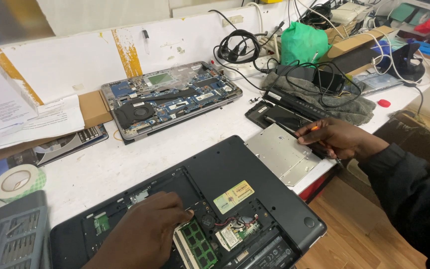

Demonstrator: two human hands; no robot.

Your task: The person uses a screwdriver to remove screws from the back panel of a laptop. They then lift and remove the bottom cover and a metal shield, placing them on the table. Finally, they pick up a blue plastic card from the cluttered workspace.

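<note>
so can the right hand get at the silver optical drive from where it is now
Probably yes. The right hand, holding a small screwdriver, hovers at the edge of the silver optical drive, which lies bare on the white bench with nothing on top of it.

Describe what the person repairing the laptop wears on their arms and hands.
Both hands are bare: no gloves, rings or watch show. The right hand comes out of a long black sleeve of soft fabric reaching the wrist. The left hand shows no sleeve within the picture.

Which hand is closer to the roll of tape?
Left. The left hand rests inside the open black laptop, nearer the roll of tape. The right hand is far across by the silver drive.
</note>
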